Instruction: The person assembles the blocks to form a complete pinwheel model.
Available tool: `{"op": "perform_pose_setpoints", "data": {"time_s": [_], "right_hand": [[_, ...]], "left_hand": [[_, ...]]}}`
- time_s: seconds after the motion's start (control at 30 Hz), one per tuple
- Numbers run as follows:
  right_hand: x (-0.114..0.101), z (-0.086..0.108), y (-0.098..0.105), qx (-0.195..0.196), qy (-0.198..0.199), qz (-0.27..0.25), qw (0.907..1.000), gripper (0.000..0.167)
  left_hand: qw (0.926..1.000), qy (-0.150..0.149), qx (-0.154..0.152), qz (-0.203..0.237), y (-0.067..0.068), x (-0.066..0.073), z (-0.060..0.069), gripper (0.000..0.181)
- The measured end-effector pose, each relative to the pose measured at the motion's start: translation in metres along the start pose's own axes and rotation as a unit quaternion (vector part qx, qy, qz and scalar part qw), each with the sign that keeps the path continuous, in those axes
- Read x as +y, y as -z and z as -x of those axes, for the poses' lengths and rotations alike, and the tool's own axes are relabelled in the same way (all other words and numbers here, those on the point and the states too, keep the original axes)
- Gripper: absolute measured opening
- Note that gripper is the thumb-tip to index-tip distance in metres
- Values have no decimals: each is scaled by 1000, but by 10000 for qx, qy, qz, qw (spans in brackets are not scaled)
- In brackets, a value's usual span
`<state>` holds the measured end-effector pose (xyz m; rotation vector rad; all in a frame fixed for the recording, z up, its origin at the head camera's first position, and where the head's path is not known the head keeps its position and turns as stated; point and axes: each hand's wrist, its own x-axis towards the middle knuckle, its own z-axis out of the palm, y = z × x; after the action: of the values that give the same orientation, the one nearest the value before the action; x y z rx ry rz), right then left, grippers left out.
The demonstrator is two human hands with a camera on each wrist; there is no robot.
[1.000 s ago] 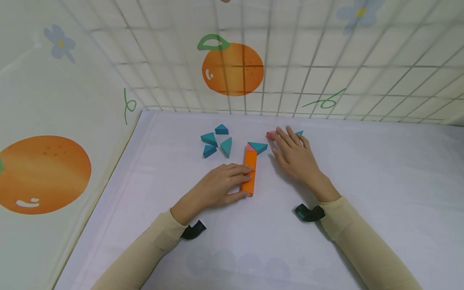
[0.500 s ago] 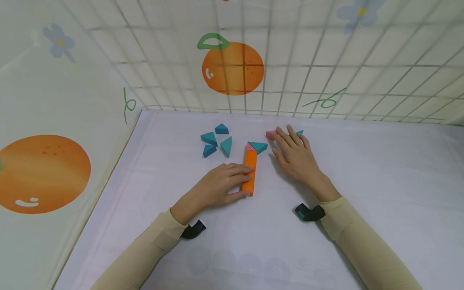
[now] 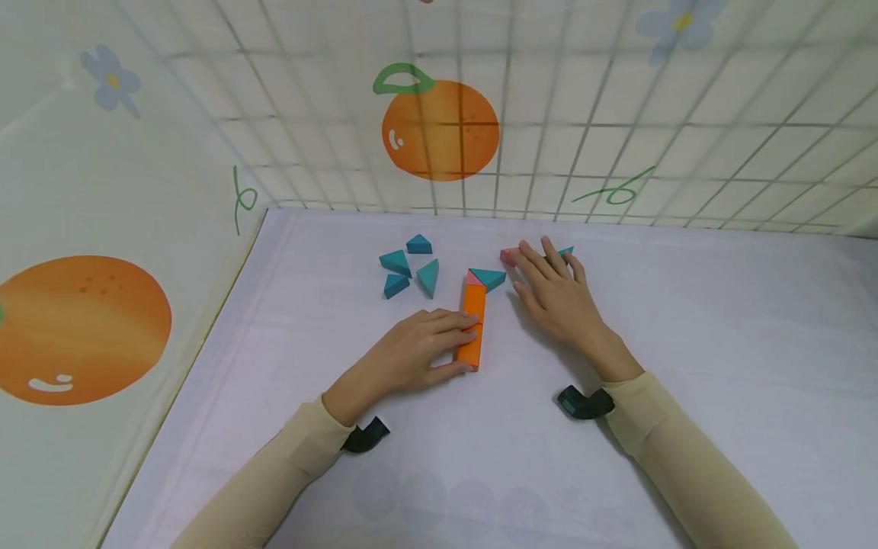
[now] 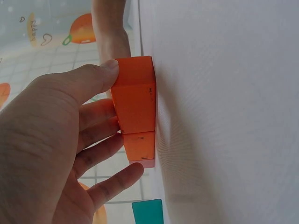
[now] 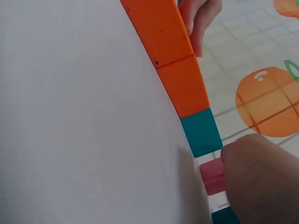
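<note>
Two orange blocks (image 3: 475, 300) lie end to end in the head view. My left hand (image 3: 408, 352) rests on their upper side, fingers fairly straight, thumb (image 4: 100, 77) at the near end. A small pink triangular block (image 3: 473, 279) and a teal triangular block (image 3: 489, 278) meet at the far end of the row. My right hand (image 3: 559, 297) lies further right, fingers spread, its fingertips touching another pink block (image 3: 509, 256). That pink block (image 5: 211, 176) is partly behind the thumb in the right wrist view. Another teal block (image 3: 566, 251) shows partly behind the right fingers.
Several teal and blue triangular blocks (image 3: 395, 262) lie in a loose group left of the row. A white cloth (image 3: 521, 450) covers the table. Behind stands a wall sheet (image 3: 329, 91) printed with a grid and oranges.
The pink block under my right fingertips has shifted slightly to the left, and the right fingers with it. My left hand and the orange blocks have stayed put.
</note>
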<state>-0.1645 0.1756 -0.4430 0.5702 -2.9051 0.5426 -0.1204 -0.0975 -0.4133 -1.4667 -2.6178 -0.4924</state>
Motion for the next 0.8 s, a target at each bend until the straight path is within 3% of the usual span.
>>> {"op": "perform_pose_setpoints", "data": {"time_s": [0.8], "right_hand": [[-17,0,-4,-45,376,-74,9993,55]], "left_hand": [[10000,8,3,-24,2,1,0,49]]}}
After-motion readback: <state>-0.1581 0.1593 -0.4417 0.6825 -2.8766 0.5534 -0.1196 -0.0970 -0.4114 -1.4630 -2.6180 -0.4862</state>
